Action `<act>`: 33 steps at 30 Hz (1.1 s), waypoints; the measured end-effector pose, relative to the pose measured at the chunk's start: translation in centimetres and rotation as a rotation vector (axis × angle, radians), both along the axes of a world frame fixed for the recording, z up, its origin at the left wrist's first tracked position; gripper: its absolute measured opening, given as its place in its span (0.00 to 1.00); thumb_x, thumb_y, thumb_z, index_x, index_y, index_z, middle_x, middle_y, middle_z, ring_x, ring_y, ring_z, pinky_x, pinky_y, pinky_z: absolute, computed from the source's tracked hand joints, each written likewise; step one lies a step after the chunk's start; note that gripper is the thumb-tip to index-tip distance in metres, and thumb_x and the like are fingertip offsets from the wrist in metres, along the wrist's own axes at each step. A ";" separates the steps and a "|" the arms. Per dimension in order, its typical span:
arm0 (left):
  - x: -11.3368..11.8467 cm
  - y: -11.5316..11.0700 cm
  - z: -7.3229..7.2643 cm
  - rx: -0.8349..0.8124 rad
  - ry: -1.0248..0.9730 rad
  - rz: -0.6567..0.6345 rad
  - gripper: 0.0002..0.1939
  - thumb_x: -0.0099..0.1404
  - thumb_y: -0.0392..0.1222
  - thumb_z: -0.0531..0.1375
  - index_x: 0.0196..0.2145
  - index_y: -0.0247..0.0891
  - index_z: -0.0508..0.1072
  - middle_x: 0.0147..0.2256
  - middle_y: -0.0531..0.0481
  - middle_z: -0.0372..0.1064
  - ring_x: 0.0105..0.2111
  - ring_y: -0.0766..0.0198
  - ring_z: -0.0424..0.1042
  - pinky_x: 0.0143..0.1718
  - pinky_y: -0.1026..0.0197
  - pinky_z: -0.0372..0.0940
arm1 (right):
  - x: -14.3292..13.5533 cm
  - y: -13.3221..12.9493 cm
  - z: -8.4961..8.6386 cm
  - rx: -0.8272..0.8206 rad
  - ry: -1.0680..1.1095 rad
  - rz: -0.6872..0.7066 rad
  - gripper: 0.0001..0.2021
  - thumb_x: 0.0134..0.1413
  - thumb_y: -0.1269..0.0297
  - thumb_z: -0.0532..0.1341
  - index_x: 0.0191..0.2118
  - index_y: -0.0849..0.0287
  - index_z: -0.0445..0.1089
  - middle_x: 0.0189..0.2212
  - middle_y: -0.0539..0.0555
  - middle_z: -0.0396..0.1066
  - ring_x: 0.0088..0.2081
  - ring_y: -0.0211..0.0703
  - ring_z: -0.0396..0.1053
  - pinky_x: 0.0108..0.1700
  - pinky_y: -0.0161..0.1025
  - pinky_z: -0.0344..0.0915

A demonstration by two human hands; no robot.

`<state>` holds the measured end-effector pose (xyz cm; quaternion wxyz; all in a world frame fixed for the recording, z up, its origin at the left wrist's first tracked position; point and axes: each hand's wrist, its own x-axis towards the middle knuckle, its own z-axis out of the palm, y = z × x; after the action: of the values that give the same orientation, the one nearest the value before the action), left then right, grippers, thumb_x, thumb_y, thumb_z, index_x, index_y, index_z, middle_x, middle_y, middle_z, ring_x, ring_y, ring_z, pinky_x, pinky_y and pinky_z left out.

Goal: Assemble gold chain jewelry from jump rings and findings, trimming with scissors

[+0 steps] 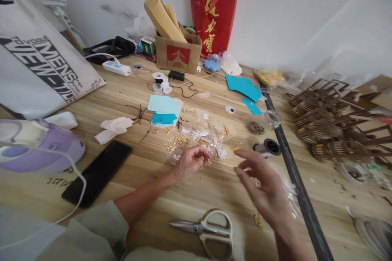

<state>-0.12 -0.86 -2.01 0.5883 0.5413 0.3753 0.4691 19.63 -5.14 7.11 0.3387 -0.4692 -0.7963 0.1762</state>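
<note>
My left hand [189, 164] is closed in a pinch at the near edge of the small clear bags of findings [211, 140], which hold gold and silver metal pieces. Something tiny and gold shows just under its fingertips, too small to name. To the right, my right hand [263, 185] hovers over the table, slightly blurred, thumb and fingers apart with nothing visible between them. Gold pieces [257, 219] lie partly behind that hand and wrist. Below and between my hands rest cream-handled scissors [211, 230], blades pointing left.
A spool of wire [268, 147] and a tub of mixed beads [256, 127] stand right of the bags. Blue sheets [165, 118] lie behind them. On the left are a black phone [98, 173] and a white cable. Brown wooden frames [333, 118] are stacked at right.
</note>
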 end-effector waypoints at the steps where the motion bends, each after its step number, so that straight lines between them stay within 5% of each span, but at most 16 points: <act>1: 0.0 0.0 0.0 0.012 0.003 -0.011 0.07 0.57 0.31 0.56 0.32 0.33 0.73 0.30 0.46 0.72 0.32 0.62 0.71 0.36 0.60 0.66 | -0.5 0.3 -0.7 -0.046 0.003 0.013 0.15 0.61 0.66 0.54 0.53 0.57 0.61 0.47 0.59 0.66 0.32 0.38 0.70 0.29 0.36 0.71; 6: -0.1 -0.1 0.5 0.061 0.050 -0.016 0.05 0.57 0.32 0.57 0.31 0.34 0.73 0.30 0.47 0.70 0.32 0.62 0.70 0.36 0.61 0.65 | -2.4 2.0 -4.6 -0.257 0.052 0.110 0.14 0.57 0.69 0.54 0.50 0.57 0.61 0.38 0.56 0.70 0.27 0.37 0.70 0.25 0.33 0.69; 12: -0.1 -0.2 0.9 0.056 0.093 -0.005 0.08 0.57 0.28 0.55 0.31 0.34 0.73 0.30 0.48 0.70 0.32 0.63 0.70 0.36 0.62 0.65 | -2.9 2.5 -7.5 -0.344 0.132 0.066 0.10 0.56 0.67 0.56 0.44 0.58 0.61 0.24 0.48 0.68 0.19 0.33 0.64 0.21 0.29 0.63; 19: -0.2 0.0 1.1 0.080 0.170 0.008 0.13 0.55 0.23 0.52 0.30 0.34 0.73 0.31 0.48 0.72 0.34 0.63 0.71 0.37 0.63 0.65 | -3.0 2.7 -7.9 -0.340 0.160 0.022 0.04 0.55 0.70 0.56 0.37 0.60 0.67 0.24 0.50 0.68 0.24 0.36 0.65 0.25 0.30 0.61; 27: 0.1 -0.2 0.5 0.119 0.279 0.007 0.06 0.57 0.29 0.57 0.31 0.35 0.72 0.32 0.46 0.72 0.35 0.61 0.72 0.40 0.60 0.67 | -2.8 2.4 -8.1 -0.359 0.222 -0.039 0.06 0.57 0.69 0.56 0.35 0.61 0.71 0.27 0.51 0.71 0.27 0.38 0.66 0.29 0.32 0.61; 33: 0.2 -0.3 -0.1 0.251 0.473 0.072 0.07 0.54 0.27 0.58 0.31 0.35 0.71 0.28 0.51 0.70 0.27 0.66 0.69 0.30 0.65 0.65 | -2.8 2.3 -8.5 -0.338 0.250 -0.021 0.07 0.57 0.69 0.56 0.35 0.60 0.72 0.29 0.52 0.73 0.30 0.39 0.68 0.32 0.32 0.62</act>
<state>0.08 -1.16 -2.08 0.3954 0.6910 0.4603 0.3928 16.86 -2.85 -1.37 0.3532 -0.5021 -0.7021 0.3608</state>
